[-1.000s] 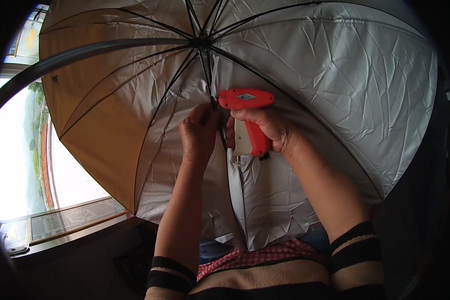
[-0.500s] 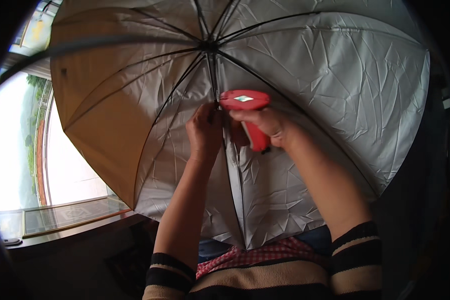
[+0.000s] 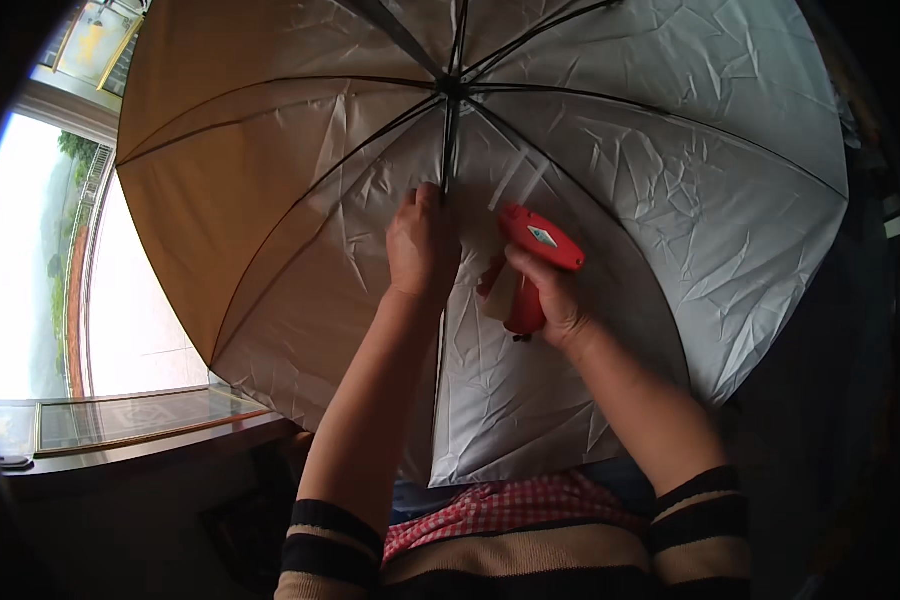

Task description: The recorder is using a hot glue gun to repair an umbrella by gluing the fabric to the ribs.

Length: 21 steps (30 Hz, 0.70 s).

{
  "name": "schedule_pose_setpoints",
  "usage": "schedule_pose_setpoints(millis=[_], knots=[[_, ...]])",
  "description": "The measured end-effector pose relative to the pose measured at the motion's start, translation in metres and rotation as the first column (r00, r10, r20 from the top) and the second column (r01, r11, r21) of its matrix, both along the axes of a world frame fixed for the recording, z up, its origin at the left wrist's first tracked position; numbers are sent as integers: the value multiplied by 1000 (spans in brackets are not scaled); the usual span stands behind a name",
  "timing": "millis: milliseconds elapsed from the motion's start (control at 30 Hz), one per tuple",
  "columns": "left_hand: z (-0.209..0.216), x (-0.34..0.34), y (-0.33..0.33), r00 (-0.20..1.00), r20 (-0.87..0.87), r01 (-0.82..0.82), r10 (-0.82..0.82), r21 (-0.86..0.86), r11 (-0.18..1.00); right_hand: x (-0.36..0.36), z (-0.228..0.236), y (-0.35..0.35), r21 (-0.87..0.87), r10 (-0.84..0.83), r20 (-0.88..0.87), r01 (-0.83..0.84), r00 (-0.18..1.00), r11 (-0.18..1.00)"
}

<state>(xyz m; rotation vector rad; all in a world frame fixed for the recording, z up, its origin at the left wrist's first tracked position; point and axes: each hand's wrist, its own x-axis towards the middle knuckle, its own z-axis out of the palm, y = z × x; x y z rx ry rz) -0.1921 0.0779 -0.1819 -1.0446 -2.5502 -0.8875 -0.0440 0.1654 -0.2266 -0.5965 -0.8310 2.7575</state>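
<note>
Open umbrella [image 3: 530, 420] in front of the person, silvery inside facing them, both hands over it.
Left hand [image 3: 422, 245] up beside a dark rib [image 3: 449, 150], a little below the hub [image 3: 452, 88]; fingers bunched together, can't tell from here if they pinch the rib. Right hand [image 3: 555, 300] has its fingers wrapped round a red gun-shaped tool [image 3: 545, 238], held tilted over the umbrella, right of the left hand and apart from it. Bright window [image 3: 30, 260] off to the person's left.

Hands [image 3: 425, 250], red tool [image 3: 543, 238] — open umbrella [image 3: 550, 400]
</note>
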Motion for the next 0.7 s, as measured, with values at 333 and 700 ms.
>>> schedule_pose_setpoints(millis=[333, 700], knots=[[-24, -3, -16, 929, 362, 38, -76, 112, 993, -41, 2, 7, -28, 19, 69, -17, 997, 999], [-25, -2, -17, 912, 409, -11, -29, 96, 995, -39, -1, 6, 31, 118, 15, -118, 993, 993]])
